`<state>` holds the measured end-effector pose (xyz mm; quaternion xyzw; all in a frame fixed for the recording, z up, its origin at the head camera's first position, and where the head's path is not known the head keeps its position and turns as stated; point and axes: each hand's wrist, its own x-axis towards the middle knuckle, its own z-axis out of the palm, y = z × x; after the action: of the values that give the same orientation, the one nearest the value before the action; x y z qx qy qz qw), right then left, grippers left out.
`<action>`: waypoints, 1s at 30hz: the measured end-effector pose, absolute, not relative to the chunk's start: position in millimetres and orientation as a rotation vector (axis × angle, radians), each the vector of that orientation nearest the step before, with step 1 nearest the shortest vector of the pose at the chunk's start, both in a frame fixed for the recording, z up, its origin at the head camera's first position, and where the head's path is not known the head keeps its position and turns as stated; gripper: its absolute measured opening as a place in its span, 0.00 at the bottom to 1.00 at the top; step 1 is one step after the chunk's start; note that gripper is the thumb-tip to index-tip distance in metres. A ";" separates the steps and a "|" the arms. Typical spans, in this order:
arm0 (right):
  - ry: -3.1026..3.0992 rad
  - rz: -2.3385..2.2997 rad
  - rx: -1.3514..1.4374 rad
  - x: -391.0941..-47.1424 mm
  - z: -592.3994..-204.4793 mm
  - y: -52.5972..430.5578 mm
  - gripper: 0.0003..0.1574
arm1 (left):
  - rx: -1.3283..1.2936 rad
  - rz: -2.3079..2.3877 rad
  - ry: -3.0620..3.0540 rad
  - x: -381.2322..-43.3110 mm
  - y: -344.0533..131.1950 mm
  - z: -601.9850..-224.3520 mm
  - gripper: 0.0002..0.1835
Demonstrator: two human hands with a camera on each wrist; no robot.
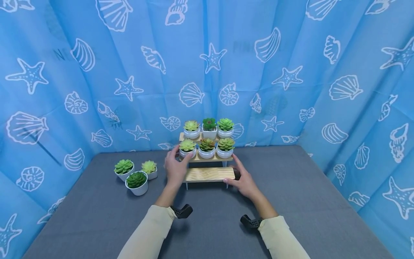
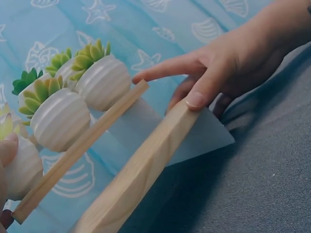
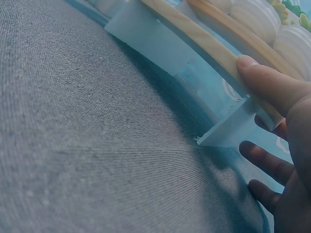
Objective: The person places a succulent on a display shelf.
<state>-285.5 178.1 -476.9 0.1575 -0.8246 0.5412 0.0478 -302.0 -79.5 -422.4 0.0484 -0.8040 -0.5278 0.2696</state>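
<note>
A three-tier plant stand (image 1: 210,174) has light wooden shelves on pale, see-through supports. Its two upper tiers each carry three potted succulents, and the lowest shelf is bare. At the left end of the middle tier, my left hand (image 1: 175,169) grips a white pot with a yellow-green succulent (image 1: 187,145), thumb in front. My right hand (image 1: 244,181) holds the stand's right end. Its thumb (image 3: 260,73) presses the lowest shelf's edge, while the index finger (image 2: 165,69) reaches to the middle shelf's end. The other fingers spread beside the support (image 3: 226,126).
To the left stand three more potted succulents: a light green one (image 1: 123,167), a dark green one (image 1: 136,180) and a yellow-green one (image 1: 149,167). A blue shell-print curtain (image 1: 213,82) hangs close behind the stand. Grey cloth (image 1: 213,223) covers the table.
</note>
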 end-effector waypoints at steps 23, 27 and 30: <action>-2.521 1.638 0.469 -285.3 -477.8 178.5 0.63 | -0.032 -1.367 -2.062 -275.5 -109.0 -424.1 0.27; -2.532 1.625 0.460 -285.3 -477.2 177.8 0.64 | -0.042 -1.296 -2.057 -270.3 -121.1 -426.5 0.26; -2.533 1.622 0.463 -285.7 -476.7 177.4 0.63 | -0.041 -1.226 -2.060 -266.4 -131.6 -428.8 0.25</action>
<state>-285.7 177.4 -476.7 0.1520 -0.8314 0.5322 0.0492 -266.4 -131.6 -428.8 -0.0160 -0.8004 -0.4765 0.3633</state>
